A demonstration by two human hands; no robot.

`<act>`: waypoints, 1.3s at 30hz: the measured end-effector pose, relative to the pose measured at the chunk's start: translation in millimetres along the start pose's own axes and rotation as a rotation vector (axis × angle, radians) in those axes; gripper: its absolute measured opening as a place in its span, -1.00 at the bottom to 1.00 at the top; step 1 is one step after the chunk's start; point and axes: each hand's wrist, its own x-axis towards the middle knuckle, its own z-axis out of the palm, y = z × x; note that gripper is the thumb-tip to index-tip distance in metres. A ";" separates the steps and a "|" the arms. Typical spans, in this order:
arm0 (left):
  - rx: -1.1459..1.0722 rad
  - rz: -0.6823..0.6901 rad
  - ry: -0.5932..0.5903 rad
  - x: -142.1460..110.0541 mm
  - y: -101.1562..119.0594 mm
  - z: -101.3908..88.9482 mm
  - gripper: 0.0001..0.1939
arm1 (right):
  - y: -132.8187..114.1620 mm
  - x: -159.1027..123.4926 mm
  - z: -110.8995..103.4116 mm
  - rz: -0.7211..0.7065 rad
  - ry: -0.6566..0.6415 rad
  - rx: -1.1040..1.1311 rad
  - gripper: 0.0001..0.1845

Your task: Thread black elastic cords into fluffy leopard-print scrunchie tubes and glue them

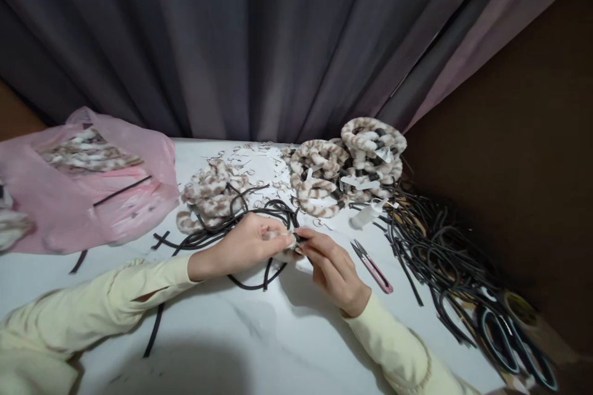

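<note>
My left hand [245, 245] is closed around a white-and-brown furry tube [288, 255], thumb and fingers pinching it near its end. My right hand [332, 271] meets it from the right, its fingertips pinched on a dark piece that looks like the end of a black cord [300, 236]. Fingers partly cover the spot where tube and cord meet. Behind and below my left hand lies a loose bundle of black cords [217, 236]. A pair of thread snips [372, 266] with a pink handle rests on the white table [259, 345], right of my right hand.
A pink plastic bag [152, 210] with furry tubes stands at left. Furry tubes [215, 188] are piled behind the cords, and finished-looking furry rings [373, 142] at back right. Metal clasps [250, 163] lie scattered between. A small bottle [365, 216] and tangled black cords [440, 253] are at right.
</note>
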 end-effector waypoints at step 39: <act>1.092 0.951 -0.090 -0.8 -32.4 5.2 -0.69 | 5.1 16.9 -9.3 0.917 -0.345 0.547 -0.84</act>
